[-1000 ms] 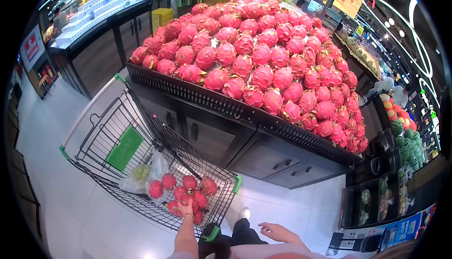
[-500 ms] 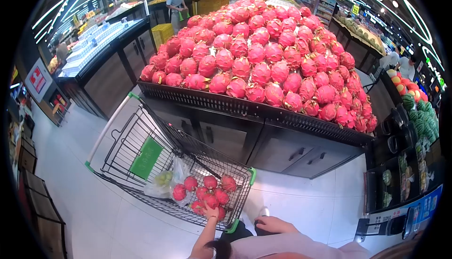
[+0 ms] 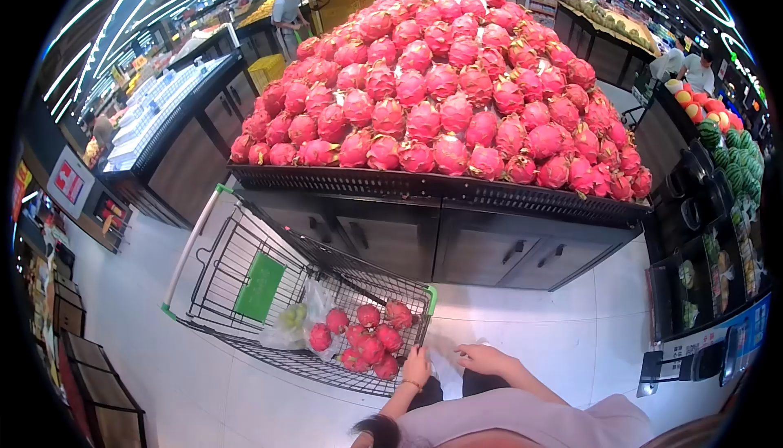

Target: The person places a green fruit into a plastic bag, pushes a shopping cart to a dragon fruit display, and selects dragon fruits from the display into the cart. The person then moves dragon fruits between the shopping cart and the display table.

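Note:
My left hand is closed just outside the front end of the shopping cart, near its wire rim. To its right, my right hand has its fingers bent and drawn together. Between the two hands is a faint translucent patch that I cannot make out clearly. Several red dragon fruits lie loose in the cart basket. Beside them sits a clear plastic bag with green fruit inside. Beyond the cart rises a large heap of dragon fruits on a black display stand.
Cabinet doors front the stand. At right is a black rack beneath watermelons. Another counter stands at left, with a person behind it. Wooden crates line the lower left.
My left hand has left the dragon fruits in the cart and moved right, past its front end. My right hand has risen slightly, and the view has shifted.

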### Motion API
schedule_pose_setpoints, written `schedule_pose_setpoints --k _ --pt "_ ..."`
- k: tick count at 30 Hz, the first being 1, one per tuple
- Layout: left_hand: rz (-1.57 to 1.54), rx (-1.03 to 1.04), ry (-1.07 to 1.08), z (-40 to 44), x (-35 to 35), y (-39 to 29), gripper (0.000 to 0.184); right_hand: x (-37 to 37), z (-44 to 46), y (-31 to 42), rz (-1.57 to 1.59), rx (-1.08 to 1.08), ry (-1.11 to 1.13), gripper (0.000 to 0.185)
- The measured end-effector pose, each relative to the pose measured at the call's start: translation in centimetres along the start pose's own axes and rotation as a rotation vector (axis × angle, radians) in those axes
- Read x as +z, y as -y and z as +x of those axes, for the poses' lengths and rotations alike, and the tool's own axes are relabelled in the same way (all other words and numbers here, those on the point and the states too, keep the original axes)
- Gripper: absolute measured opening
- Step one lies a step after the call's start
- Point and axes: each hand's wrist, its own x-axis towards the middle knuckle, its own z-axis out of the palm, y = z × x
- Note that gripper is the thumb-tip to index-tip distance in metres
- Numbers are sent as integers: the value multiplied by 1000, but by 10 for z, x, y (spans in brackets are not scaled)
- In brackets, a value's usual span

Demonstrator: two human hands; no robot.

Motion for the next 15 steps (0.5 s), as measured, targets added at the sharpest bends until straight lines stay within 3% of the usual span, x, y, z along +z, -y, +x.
schedule_pose_setpoints --k 3,5,7,9,12,13,15 --pt "-182 -12 -53 14 -1 12 31 -8 -6 -29 56 -16 -19 41" --pt "-222 -236 -19 25 -9 8 27 -30 -22 -44 54 21 -42 40" --pt "-298 -257 -115 32 -9 2 29 -51 -36 -68 54 48 -84 40" --pt "-73 -382 -11 40 -11 -11 34 -71 -55 -103 58 74 -153 40" --pt "353 -490 -92 46 13 -45 41 -111 -88 -144 105 136 -272 40" --pt "286 -613 -40 54 28 -41 57 -124 -97 -157 120 146 -318 40" --pt "407 -577 -199 64 52 -50 76 -153 -116 -176 106 211 -400 40"
